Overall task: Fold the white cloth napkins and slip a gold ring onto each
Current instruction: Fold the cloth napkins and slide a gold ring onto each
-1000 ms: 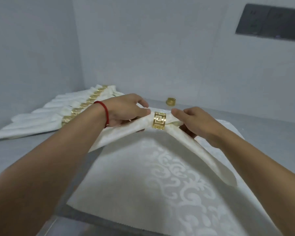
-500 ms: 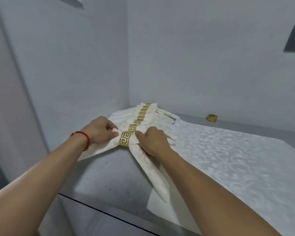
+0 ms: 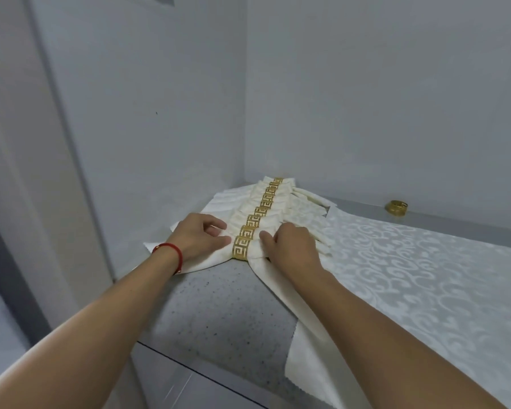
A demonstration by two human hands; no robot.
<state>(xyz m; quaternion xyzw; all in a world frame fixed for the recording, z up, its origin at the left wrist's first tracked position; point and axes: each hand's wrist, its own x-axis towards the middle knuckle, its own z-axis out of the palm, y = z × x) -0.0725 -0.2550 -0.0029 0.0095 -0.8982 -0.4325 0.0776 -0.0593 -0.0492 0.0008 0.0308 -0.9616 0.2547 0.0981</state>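
Note:
A folded white napkin [image 3: 273, 286] with a gold ring [image 3: 242, 247] round its middle lies at the near end of a row of ringed napkins [image 3: 266, 206] in the counter's back left corner. My left hand [image 3: 199, 237] holds the napkin's left wing beside the ring, fingers curled on the cloth. On the right wing my right hand [image 3: 291, 246] grips the cloth, thumb next to the ring. A spare gold ring [image 3: 396, 208] stands alone near the back wall.
A flat white patterned cloth [image 3: 425, 284] covers the right of the grey speckled counter [image 3: 219, 314]. Walls close in at the left and back. The counter's front edge runs below my forearms.
Both hands carried the ringed napkin from above the flat cloth leftward to the row's near end and lowered it onto the counter. The view swung left with them.

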